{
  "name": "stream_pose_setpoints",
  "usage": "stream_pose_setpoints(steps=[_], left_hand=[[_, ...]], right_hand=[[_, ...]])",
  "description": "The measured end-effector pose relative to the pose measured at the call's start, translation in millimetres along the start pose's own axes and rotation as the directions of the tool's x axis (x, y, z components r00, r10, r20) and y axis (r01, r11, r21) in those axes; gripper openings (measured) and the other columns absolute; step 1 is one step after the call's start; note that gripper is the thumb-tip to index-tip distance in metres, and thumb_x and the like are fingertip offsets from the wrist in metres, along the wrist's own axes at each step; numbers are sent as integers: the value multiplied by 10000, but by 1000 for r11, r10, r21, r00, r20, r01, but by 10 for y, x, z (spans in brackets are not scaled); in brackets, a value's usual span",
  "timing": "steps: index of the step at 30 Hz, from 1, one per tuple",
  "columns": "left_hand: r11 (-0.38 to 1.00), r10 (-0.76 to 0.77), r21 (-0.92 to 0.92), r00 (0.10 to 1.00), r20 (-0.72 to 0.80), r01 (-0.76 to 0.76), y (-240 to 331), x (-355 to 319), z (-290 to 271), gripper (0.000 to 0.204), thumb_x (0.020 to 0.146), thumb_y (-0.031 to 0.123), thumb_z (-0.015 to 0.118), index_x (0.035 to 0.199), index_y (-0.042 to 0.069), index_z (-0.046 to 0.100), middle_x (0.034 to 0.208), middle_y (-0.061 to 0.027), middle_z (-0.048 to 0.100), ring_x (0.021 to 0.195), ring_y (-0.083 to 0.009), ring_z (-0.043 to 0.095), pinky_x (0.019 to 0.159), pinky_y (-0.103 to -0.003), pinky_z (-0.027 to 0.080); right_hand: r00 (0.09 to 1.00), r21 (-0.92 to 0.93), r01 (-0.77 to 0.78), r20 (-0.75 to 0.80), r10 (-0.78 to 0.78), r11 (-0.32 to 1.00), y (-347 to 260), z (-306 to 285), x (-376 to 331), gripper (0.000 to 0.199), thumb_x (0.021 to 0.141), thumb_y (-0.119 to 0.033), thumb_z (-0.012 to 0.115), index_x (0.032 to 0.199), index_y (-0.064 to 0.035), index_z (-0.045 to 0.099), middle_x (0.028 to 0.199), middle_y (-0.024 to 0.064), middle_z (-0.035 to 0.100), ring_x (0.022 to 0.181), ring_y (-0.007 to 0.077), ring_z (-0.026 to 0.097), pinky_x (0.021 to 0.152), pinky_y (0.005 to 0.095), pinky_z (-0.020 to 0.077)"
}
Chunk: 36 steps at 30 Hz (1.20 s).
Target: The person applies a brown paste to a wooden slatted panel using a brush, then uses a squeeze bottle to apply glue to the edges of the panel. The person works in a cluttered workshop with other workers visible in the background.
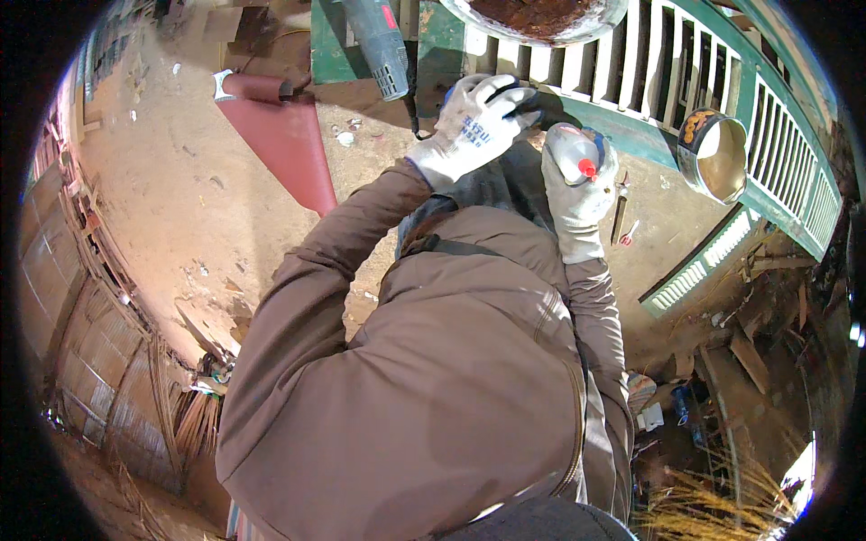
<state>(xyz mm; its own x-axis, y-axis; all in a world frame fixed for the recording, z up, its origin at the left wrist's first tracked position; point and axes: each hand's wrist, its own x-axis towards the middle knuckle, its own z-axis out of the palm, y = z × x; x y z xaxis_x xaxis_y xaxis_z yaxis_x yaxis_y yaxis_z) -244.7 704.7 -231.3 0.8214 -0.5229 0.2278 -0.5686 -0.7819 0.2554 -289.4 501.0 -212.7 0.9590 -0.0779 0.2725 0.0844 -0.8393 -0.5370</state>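
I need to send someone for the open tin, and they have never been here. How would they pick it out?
Start at the green slatted shutter frame running across the top right. The open round tin sits against its lower edge, just right of the right hand. Unlike the wide rusty bowl above, it is small, tipped, with a pale inside.
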Motion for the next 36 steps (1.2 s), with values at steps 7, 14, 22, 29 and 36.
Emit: stream_pose_setpoints(steps=[7,14,22,29,36], left_hand=[[996,30,85,989,145,-42,-108,-282,-106,664,858,409,599,1436,98,504,1530,-90,442,1448,-312,346,1156,-643,186],[847,59,491,953,297,-205,103,-247,-89,653,937,425,488,1499,102,409,1552,-123,404,1469,-316,307,1161,-677,124],[984,37,159,970,240,-77,122,-388,-63,582,913,349,519,1450,126,498,1552,-95,405,1425,-336,359,1104,-725,191],[992,-9,119,948,318,-30,275,-275,-28,760,896,511,571,1470,30,437,1538,-177,400,1441,-350,352,1142,-699,125],[991,-44,-116,978,204,69,374,-190,21,776,843,460,654,1425,-17,463,1500,-241,422,1420,-399,369,1115,-740,129]], right_hand=[[1000,50,-19,-17,20,999,39,33,-41,755,669,-306,940,1238,14,561,1121,152,679,981,280,683,865,361,556],[999,80,-44,-6,45,996,-56,-15,30,653,712,-302,898,1193,24,601,1095,164,693,962,319,696,846,372,572],[999,51,-40,2,40,998,-4,15,-21,736,688,-303,927,1244,15,562,1129,145,680,988,279,685,877,356,550],[999,51,-2,-40,4,999,3,24,-16,688,689,-301,913,1202,29,593,1087,180,683,962,338,692,835,390,581],[999,58,-3,-34,5,998,-2,25,-14,671,700,-300,905,1204,25,605,1106,175,685,972,334,691,839,388,577]])
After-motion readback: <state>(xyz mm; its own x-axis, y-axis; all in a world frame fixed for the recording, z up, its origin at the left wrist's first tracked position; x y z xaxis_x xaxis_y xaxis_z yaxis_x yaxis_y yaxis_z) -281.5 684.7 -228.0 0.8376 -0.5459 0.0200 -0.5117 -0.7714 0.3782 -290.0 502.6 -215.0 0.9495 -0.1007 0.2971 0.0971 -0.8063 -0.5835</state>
